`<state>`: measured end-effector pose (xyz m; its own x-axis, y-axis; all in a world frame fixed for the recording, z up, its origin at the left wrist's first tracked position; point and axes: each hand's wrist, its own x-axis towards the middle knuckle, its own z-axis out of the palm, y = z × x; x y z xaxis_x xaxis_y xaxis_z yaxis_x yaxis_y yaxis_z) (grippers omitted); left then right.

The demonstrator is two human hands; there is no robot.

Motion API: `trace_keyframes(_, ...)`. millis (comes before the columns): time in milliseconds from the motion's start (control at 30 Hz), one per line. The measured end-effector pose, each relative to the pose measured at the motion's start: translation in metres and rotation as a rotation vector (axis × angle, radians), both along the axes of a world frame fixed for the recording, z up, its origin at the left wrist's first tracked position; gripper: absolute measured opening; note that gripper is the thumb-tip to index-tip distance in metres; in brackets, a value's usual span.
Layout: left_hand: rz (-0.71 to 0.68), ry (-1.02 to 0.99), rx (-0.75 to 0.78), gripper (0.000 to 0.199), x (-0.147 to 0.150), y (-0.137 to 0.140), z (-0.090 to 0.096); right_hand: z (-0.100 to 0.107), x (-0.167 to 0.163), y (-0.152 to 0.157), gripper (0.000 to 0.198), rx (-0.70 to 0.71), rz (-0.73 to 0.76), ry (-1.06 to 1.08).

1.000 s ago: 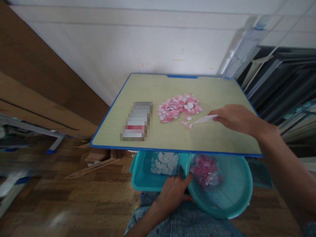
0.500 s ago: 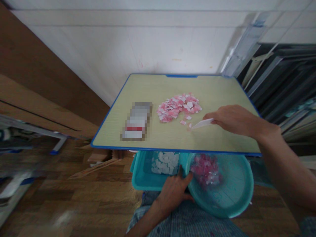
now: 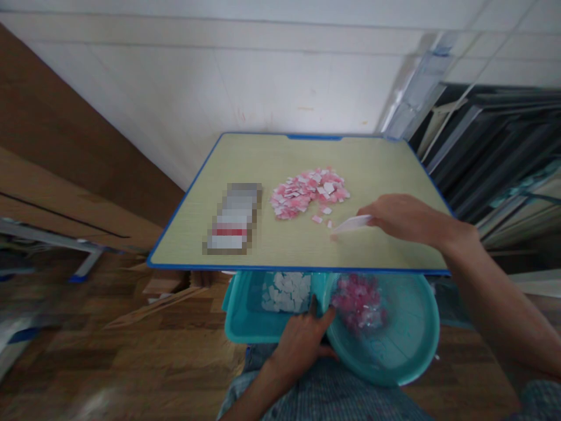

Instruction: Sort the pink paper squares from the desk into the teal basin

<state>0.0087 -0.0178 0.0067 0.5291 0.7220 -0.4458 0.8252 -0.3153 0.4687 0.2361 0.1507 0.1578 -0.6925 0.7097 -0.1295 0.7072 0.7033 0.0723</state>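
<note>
On the pale yellow board point(image 3: 272, 248) with a blue rim lies a heap of small pink and white flat chips point(image 3: 302, 193). My right hand point(image 3: 403, 219) is closed around a thin white flat blade-like piece point(image 3: 354, 222). Its tip touches the board beside a few loose chips point(image 3: 329, 224). Below the board's near edge, my left hand point(image 3: 302, 336) grips the rim of a round teal basket point(image 3: 427, 351), its other fingers against a teal tub point(image 3: 248, 337). Pink chips point(image 3: 359, 298) lie in the basket, white chips point(image 3: 287, 292) in the tub.
A blurred-out rectangular object point(image 3: 234, 216) lies at the left of the board. A white wall point(image 3: 263, 88) stands behind it. Dark panels point(image 3: 495, 134) lean at the right, and brown boards point(image 3: 87, 158) stand at the left. My lap point(image 3: 350, 392) is beneath the basket.
The view has shifted slightly, so everything sits a little further left. By the white piece's tip, a small pink chip now lies apart, nearer the board's front edge. My left hand keeps its place.
</note>
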Motion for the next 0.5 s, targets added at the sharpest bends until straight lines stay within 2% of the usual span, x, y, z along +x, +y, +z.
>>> trace_keyframes(67, -0.002, 0.007, -0.016, 0.082, 0.0003, 0.0007, 0.0020, -0.0003, 0.0041, 0.0008, 0.028, -0.027, 0.018, 0.004)
trace_keyframes(167, -0.006, 0.008, -0.018, 0.081, 0.0006, 0.0008, 0.0033, -0.0010, 0.0038, 0.0024, 0.029, 0.010, -0.023, -0.017)
trace_keyframes(400, -0.008, 0.012, 0.031, 0.084, 0.0006, -0.0018, -0.0029, -0.0049, 0.0015, 0.0081, 0.029, 0.005, -0.046, -0.015)
trace_keyframes(500, -0.005, 0.003, 0.038, 0.083, 0.0007, -0.0018, -0.0033, -0.0050, 0.0041, 0.0103, 0.031, 0.051, -0.101, -0.053)
